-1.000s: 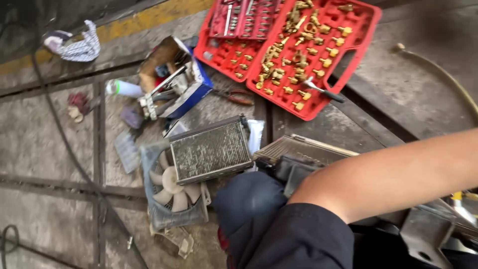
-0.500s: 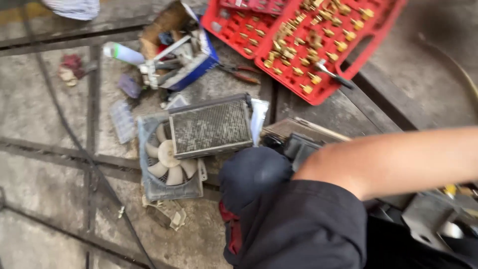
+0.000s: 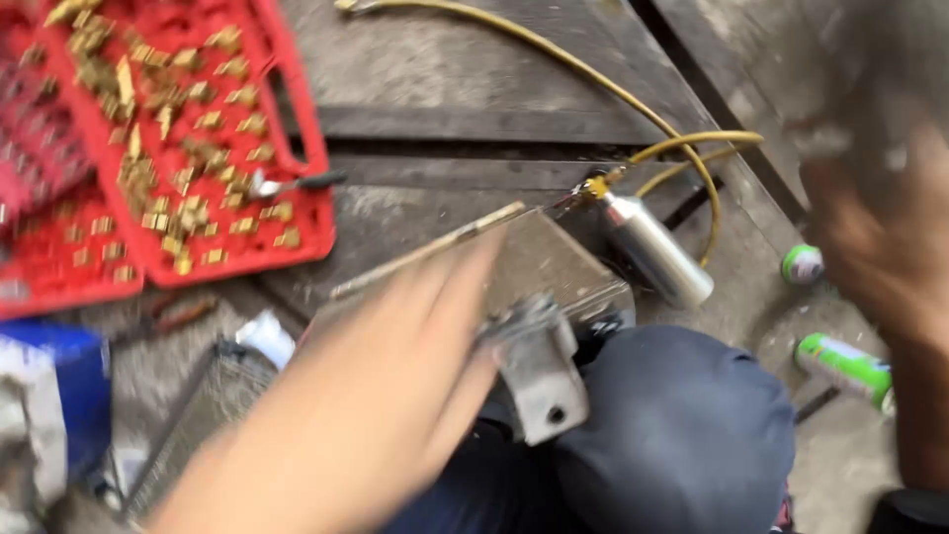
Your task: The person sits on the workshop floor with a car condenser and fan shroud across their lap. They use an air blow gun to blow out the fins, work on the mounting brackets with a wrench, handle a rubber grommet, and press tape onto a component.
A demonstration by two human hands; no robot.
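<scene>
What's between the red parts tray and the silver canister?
In the head view, bare grey floor, then a thin metal rod along the grey metal block, lies between the red tray and the silver canister.

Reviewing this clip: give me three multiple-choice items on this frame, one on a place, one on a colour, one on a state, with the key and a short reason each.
1. Where does the red tray of brass fittings lie?
A. upper left of the view
B. lower right
C. on the person's knee

2. What colour is the hose leading to the silver canister?
A. blue
B. yellow
C. black

3. How does the green spray can at the right stand?
A. upright
B. lying on its side
C. held in a hand

Key: 1 A, the tray fills the upper left corner on the ground. 2 B, the hose curves yellow from the top edge to the canister's brass end. 3 B, the can lies flat on the ground with no hand on it.
</scene>
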